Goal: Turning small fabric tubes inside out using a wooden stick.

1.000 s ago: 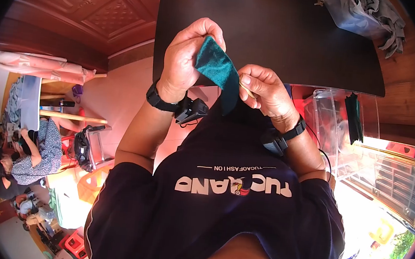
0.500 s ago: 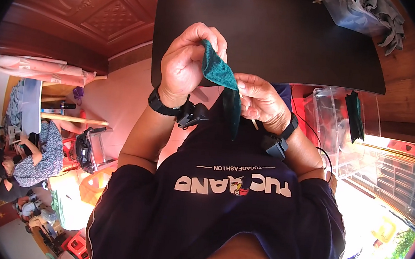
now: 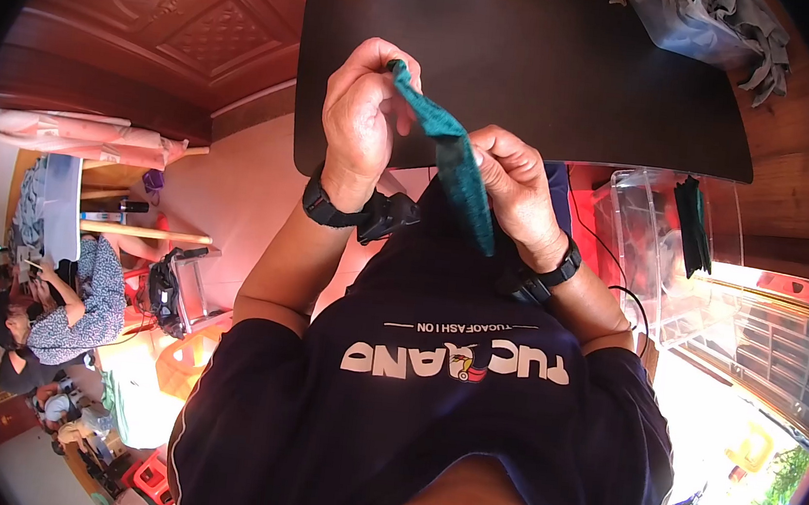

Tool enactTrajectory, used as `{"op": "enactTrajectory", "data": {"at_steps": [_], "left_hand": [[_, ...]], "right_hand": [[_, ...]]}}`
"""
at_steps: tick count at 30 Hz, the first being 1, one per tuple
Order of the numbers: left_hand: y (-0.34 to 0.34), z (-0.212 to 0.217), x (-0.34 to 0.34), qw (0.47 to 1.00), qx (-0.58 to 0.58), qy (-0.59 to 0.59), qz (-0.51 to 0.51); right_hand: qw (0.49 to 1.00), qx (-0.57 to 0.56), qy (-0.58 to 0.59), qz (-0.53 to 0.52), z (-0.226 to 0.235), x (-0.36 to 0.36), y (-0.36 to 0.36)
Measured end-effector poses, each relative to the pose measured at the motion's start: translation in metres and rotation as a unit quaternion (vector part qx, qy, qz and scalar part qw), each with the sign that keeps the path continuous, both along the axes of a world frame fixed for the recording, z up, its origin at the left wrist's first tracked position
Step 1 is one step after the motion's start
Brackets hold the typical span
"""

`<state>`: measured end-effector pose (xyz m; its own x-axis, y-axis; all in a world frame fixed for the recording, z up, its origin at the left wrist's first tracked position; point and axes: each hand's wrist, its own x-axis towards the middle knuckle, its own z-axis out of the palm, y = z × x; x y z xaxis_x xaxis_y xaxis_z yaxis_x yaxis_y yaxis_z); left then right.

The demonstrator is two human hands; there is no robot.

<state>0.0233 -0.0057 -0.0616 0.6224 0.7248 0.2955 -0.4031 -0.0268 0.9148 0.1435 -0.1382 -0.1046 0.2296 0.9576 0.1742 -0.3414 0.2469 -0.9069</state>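
A narrow strip of dark green velvety fabric [image 3: 464, 185] stretches at a slant between my hands, above my lap and beside the table's edge. Its upper end is pinched between the thumb and fingers of my left hand [image 3: 359, 117]. My right hand [image 3: 520, 188] grips the strip's edge near its middle, thumb on top, with the fingertips partly hidden. Below that grip, the lower end hangs free and tapers toward my shirt. Each wrist carries a black strap with a small dark device.
A dark table [image 3: 538, 80] lies ahead, with a clear container of grey cloth [image 3: 704, 28] at its far right. Beside me on the right stands a transparent plastic box [image 3: 642, 266], dark green fabric [image 3: 691, 227] draped over its edge. Other people [image 3: 77, 318] work at the far left.
The strip has turned and straightened, its lower end swinging right and showing more of its face. My right hand has shifted slightly right and up; the left thumb and fingers have moved a little left.
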Motion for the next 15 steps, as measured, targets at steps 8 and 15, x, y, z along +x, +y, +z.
{"op": "enactTrajectory", "data": {"at_steps": [8, 15], "left_hand": [[-0.002, 0.009, -0.005, 0.989, -0.113, -0.058, -0.074], [-0.002, 0.015, -0.009, 0.968, -0.149, 0.003, -0.202]], "right_hand": [[0.999, 0.003, -0.044, -0.031, 0.005, 0.004, -0.006], [0.996, -0.012, -0.069, -0.054, 0.005, 0.003, -0.005]]}}
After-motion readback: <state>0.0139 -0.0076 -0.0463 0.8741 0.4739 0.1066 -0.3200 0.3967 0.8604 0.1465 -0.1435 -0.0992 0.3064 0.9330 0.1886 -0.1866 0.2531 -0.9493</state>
